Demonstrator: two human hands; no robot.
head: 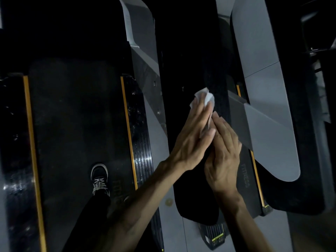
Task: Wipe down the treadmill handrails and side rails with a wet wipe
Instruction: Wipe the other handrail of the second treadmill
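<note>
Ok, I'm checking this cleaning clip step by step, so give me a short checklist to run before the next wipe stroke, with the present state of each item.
1. Wet wipe in hand: ok, it is pressed between the left hand and the right hand, its white end sticking out past the fingers.
2. Wipe touching a rail: cannot tell, the hands cover whatever lies beneath them.
3. Grey handrail within reach: ok, it lies just right of the right hand.
4. Footing: ok, one shoe stands on the treadmill belt.
5. Wipe still wet: cannot tell.
</note>
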